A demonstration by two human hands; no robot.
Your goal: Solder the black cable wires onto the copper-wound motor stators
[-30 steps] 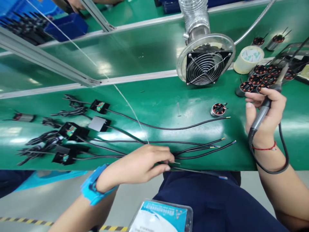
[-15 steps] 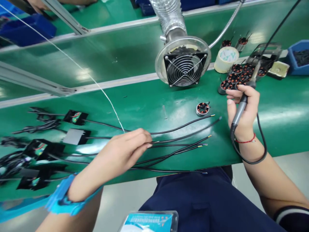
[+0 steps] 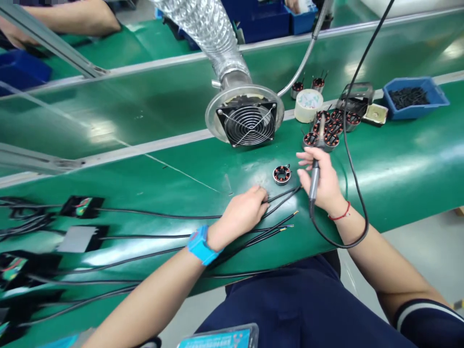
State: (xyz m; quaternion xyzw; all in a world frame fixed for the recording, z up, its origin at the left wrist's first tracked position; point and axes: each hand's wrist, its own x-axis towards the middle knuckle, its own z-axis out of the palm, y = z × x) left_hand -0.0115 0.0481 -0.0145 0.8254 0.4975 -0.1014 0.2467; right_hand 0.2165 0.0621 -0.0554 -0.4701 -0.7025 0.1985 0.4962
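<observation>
My left hand (image 3: 246, 208) is closed, fingers curled down over black cables (image 3: 281, 195) on the green bench; whether it grips a cable too is hidden. A thin pale solder wire (image 3: 181, 169) runs from the upper left into this hand. In my right hand (image 3: 324, 181) is a soldering iron (image 3: 314, 181), its tip pointing up and away. Between the hands and slightly beyond them sits a single motor stator (image 3: 282, 175) with copper windings. Several more stators (image 3: 331, 128) stand grouped behind the iron.
A fume extractor fan (image 3: 250, 123) hangs over the bench. Behind the stators are a tape roll (image 3: 309, 105), a sponge holder (image 3: 375, 115) and a blue bin (image 3: 415, 110) of small black parts. Circuit boards (image 3: 82, 207) with coiled cables lie left. Another person's arm (image 3: 72, 18) shows beyond the partition.
My left hand has moved right along the cables, nearer the lone stator. My right hand has come left with the soldering iron, close to the cable ends. The camera view has shifted right.
</observation>
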